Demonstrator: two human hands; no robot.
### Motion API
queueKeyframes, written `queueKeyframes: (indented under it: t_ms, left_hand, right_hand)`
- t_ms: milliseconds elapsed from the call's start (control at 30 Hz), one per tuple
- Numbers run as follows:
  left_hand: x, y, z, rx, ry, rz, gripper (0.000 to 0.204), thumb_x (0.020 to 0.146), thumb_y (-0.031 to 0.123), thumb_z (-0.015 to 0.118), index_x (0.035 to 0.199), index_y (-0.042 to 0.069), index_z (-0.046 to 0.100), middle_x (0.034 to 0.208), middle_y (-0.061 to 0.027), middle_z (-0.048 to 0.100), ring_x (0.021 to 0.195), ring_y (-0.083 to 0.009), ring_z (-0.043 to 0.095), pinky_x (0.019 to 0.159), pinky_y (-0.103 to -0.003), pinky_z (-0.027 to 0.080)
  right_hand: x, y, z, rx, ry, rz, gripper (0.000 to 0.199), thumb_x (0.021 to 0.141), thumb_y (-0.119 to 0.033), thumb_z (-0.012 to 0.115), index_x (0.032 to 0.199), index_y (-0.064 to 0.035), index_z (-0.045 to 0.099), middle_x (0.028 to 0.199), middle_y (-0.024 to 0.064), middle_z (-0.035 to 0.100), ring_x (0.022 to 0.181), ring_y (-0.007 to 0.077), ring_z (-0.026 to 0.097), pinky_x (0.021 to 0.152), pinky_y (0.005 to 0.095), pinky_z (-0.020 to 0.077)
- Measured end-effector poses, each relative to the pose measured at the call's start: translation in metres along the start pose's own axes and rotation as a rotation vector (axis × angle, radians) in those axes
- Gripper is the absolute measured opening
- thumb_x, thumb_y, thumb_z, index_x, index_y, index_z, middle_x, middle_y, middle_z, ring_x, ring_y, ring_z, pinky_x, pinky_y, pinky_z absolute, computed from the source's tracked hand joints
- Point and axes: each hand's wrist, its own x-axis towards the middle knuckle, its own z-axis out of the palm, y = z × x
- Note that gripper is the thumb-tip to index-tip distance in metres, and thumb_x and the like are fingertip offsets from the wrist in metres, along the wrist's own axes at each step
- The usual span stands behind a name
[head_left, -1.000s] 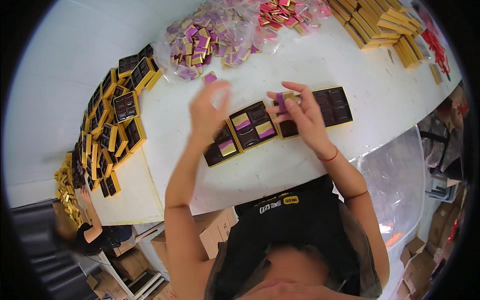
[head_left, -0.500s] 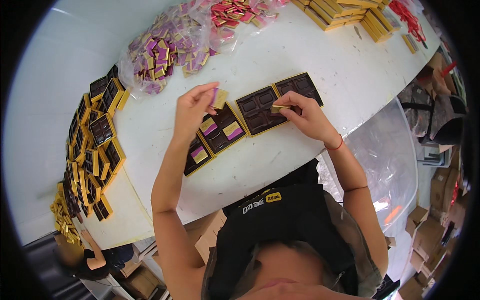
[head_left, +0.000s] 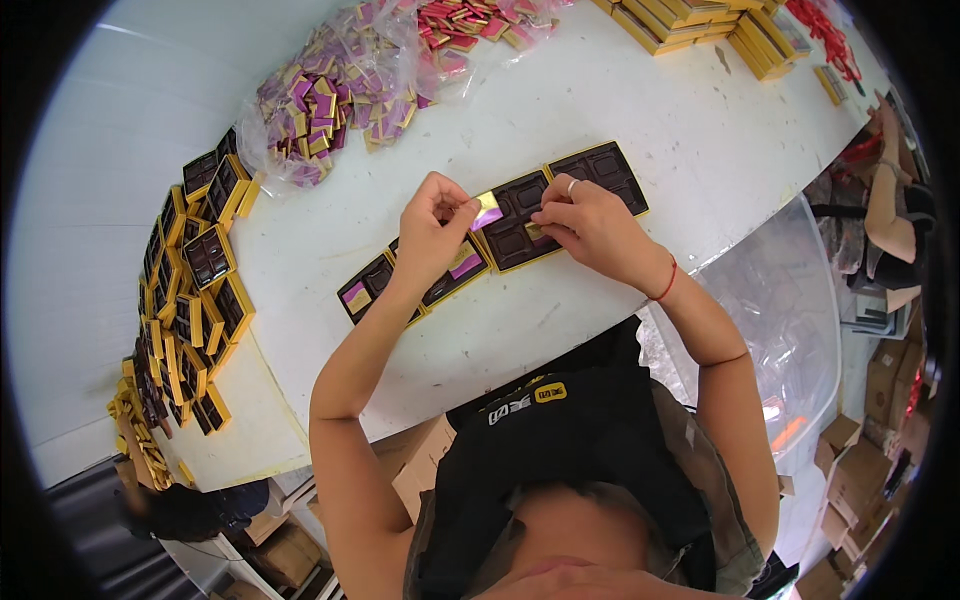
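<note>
Currently the left hand [head_left: 432, 222] pinches a gold-and-purple wrapped sweet [head_left: 487, 209] just above the middle tray [head_left: 515, 240], which lies on the white table [head_left: 640, 130]. The right hand [head_left: 585, 222] presses its fingertips, closed together, on what appears to be a second sweet in a tray pocket. Risk: a tilted sweet may sit proud of its pocket, or the light tray may slide under the pressing hand.

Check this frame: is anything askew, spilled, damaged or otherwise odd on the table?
Nothing looks damaged or spilled. The left hand holds a gold-and-purple wrapped piece at the middle tray; the right hand presses into that tray. The dark trays piled at the table's left edge lie at mixed angles, loosely heaped.
</note>
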Motion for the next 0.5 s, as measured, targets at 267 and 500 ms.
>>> queueKeyframes:
  t_ms: [267, 500]
  left_hand:
    - [-0.002, 0.0, 0.017, 0.534, 0.12, 0.409, 0.015, 0.081, 0.011, 0.076, 0.084, 0.005, 0.062, 0.084, -0.0054, 0.061, 0.08, -0.0225, 0.058, 0.073, -0.034, 0.045]
    - [-0.029, 0.0, 0.024, 0.96, 0.099, 0.825, 0.015, 0.08, 0.017, 0.073, 0.094, 0.01, 0.07, 0.096, -0.0011, 0.068, 0.09, -0.0234, 0.059, 0.081, -0.038, 0.044]
  right_hand:
    - [-0.011, -0.002, 0.005, -0.216, -0.026, -0.076, 0.017, 0.074, -0.008, 0.076, 0.09, -0.0069, 0.072, 0.082, 0.0014, 0.059, 0.085, 0.0204, 0.057, 0.076, 0.0335, 0.0461]
    - [-0.036, -0.028, -0.001, -0.366, -0.197, -0.066, 0.051, 0.073, -0.026, 0.081, 0.116, -0.005, 0.064, 0.127, 0.0084, 0.055, 0.123, 0.0271, 0.048, 0.095, 0.0403, 0.0404]
